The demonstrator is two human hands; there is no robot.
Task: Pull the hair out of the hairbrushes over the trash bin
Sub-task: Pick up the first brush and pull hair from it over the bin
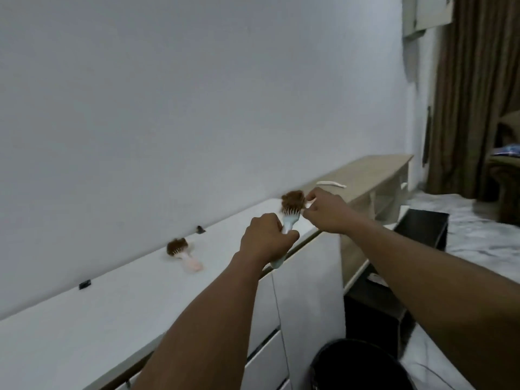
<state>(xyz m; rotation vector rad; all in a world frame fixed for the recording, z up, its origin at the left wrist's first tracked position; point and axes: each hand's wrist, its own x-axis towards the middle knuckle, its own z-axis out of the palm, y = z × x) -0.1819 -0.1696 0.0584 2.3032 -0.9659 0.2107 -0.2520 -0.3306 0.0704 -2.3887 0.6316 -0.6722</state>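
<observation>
My left hand (264, 237) grips the handle of a pale blue hairbrush (288, 218), held up above the white cabinet's right end. A clump of brown hair (294, 200) sits in its bristles. My right hand (326, 211) pinches that hair at the clump's right side with fingertips. A pink hairbrush (185, 256), also full of brown hair, lies on the white cabinet top (112, 299) near the wall. The black trash bin (357, 367) stands on the floor at the bottom of the view, below and nearer than my hands.
A wooden shelf (374, 170) with a white object (330, 183) on it continues to the right of the cabinet. Two small dark items (85, 284) (200, 229) lie on the cabinet near the wall. A black box (422, 226) and brown curtains (475, 88) are at right.
</observation>
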